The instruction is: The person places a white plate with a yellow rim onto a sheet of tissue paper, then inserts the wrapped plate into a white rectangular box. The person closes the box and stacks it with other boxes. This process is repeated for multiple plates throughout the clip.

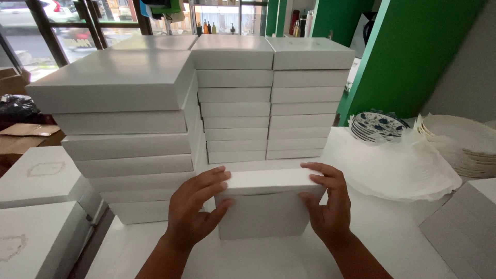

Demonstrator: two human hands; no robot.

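Note:
A flat white box (268,199) stands in front of me on the white tabletop (289,258). My left hand (194,209) grips its left side, fingers over the lid's top edge and thumb against the front. My right hand (325,201) holds the right side the same way. Behind the box rise tall stacks of identical white boxes: a near stack at left (124,129) and two farther stacks (235,98) (305,98).
Crumpled white wrapping paper (392,165) lies at right. A stack of blue-patterned plates (377,126) and a stack of plain white plates (460,144) sit behind it. More flat white boxes (36,206) lie low at left. A green wall panel (408,57) stands at right.

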